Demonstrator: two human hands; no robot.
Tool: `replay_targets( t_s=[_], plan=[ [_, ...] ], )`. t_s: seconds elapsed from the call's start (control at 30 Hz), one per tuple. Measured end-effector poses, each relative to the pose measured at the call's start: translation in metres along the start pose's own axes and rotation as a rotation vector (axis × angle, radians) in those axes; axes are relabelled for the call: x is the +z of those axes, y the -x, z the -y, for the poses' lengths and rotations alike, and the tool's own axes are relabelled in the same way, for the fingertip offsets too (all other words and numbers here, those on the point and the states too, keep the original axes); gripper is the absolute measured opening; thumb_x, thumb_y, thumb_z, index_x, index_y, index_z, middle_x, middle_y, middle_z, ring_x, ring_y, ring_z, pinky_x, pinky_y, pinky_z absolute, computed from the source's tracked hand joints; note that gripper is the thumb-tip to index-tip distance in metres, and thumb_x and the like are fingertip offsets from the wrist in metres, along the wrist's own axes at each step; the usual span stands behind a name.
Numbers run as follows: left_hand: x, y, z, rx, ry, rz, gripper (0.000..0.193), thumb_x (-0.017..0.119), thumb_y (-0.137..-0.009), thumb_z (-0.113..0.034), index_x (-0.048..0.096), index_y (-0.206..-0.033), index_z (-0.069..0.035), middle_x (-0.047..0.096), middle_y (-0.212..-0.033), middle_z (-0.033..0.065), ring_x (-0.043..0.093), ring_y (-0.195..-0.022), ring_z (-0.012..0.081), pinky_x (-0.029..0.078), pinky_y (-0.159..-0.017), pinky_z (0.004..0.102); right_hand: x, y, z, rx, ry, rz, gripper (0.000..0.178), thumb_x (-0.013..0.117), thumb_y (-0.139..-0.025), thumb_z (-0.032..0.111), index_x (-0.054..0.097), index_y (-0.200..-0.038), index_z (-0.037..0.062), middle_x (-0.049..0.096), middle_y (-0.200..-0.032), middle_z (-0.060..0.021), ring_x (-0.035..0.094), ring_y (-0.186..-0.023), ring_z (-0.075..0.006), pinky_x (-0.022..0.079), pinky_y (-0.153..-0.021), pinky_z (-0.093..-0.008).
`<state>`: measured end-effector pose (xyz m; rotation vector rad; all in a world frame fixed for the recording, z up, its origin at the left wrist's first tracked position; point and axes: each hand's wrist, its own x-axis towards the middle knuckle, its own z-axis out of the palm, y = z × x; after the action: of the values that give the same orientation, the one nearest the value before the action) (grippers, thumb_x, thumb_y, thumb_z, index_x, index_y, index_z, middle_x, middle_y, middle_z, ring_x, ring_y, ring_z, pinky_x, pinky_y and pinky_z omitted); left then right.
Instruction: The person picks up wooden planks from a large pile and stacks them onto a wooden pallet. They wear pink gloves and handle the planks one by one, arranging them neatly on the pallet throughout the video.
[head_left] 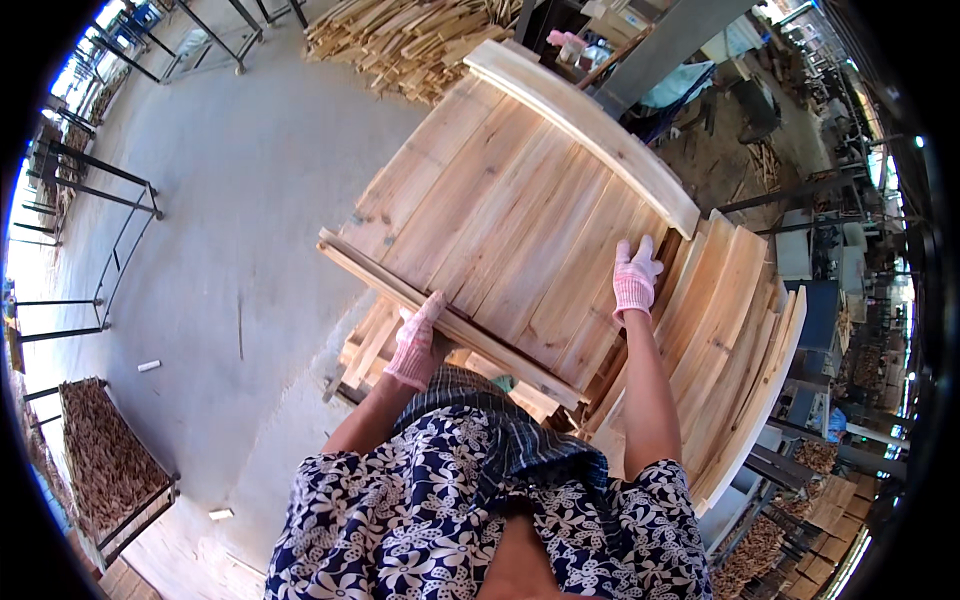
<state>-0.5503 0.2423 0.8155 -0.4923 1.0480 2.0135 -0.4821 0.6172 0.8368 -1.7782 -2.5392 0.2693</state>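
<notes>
A broad wooden panel (500,220) of several side-by-side planks lies tilted before me, with a thick batten along its far edge and a narrower one along its near edge. My left hand (418,345), in a pink-and-white knit glove, is closed round the near batten (470,335), its thumb on top and its other fingers hidden beneath. At the panel's right edge is my right hand (636,275), gloved alike, fingers stretched out and apart against the wood. Close to its right stands a stack of similar plank panels (720,300).
Loose wood pieces (370,340) lie under the panel's near left side. A big pile of wood strips (410,45) is on the concrete floor beyond. Black metal frames (125,190) stand at left, near a rack of sticks (105,450). A grey metal beam (670,50) rises at far right.
</notes>
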Motion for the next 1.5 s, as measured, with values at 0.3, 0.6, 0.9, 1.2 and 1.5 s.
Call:
replay_targets(
  t_s=[0.3,0.6,0.9,1.2,1.5],
  plan=[
    [0.048,0.058,-0.072,0.071,0.209,0.057,0.040,0.073,-0.095,-0.031,0.058,-0.123,-0.008,0.065,-0.116,0.0129,0.065,-0.109,0.0316,0.055,-0.097,0.0533,-0.092,0.126,0.058,-0.977,-0.366,1.045,0.081,0.070,-0.093,0.045,0.037,-0.156,0.0082,0.041,-0.154,-0.0246,0.041,-0.143,-0.0382,0.036,-0.118,-0.0449],
    [0.085,0.007,-0.071,0.186,-0.069,0.290,0.055,0.068,-0.097,-0.038,0.056,-0.134,0.002,0.068,-0.119,0.0163,0.067,-0.110,0.0305,0.056,-0.098,0.0429,-0.138,0.132,0.057,-0.952,-0.177,1.088,0.125,0.087,-0.073,0.047,0.013,-0.164,0.0049,0.043,-0.154,-0.0305,0.044,-0.143,-0.0413,0.036,-0.118,-0.0442],
    [0.084,0.010,-0.111,0.578,-2.139,0.486,0.066,0.071,-0.089,-0.050,0.057,-0.143,-0.015,0.062,-0.130,0.0125,0.061,-0.119,0.0304,0.050,-0.102,0.0454,-0.055,0.115,0.011,-1.026,0.303,0.327,0.098,0.081,-0.078,0.046,0.030,-0.160,0.0327,0.042,-0.142,-0.0214,0.050,-0.127,-0.0434,0.042,-0.108,-0.0565],
    [0.123,-0.054,-0.153,0.659,-2.681,0.699,0.093,0.079,-0.076,-0.053,0.039,-0.156,-0.025,0.053,-0.136,0.0101,0.053,-0.128,0.0306,0.039,-0.108,0.0566,-0.075,0.120,0.024,-0.978,0.237,0.456,0.094,0.083,-0.075,0.037,0.039,-0.157,0.0270,0.044,-0.143,-0.0200,0.046,-0.131,-0.0417,0.039,-0.113,-0.0529],
    [0.291,-0.154,-0.128,0.935,-2.408,0.926,0.087,0.078,-0.082,-0.042,0.040,-0.155,-0.014,0.043,-0.152,0.0202,0.045,-0.137,0.0441,0.046,-0.108,0.0577,-0.118,0.117,-0.012,-0.728,0.328,0.118,0.084,0.072,-0.086,0.048,0.035,-0.159,0.0292,0.042,-0.150,-0.0217,0.040,-0.139,-0.0467,0.033,-0.115,-0.0607]
  ],
)
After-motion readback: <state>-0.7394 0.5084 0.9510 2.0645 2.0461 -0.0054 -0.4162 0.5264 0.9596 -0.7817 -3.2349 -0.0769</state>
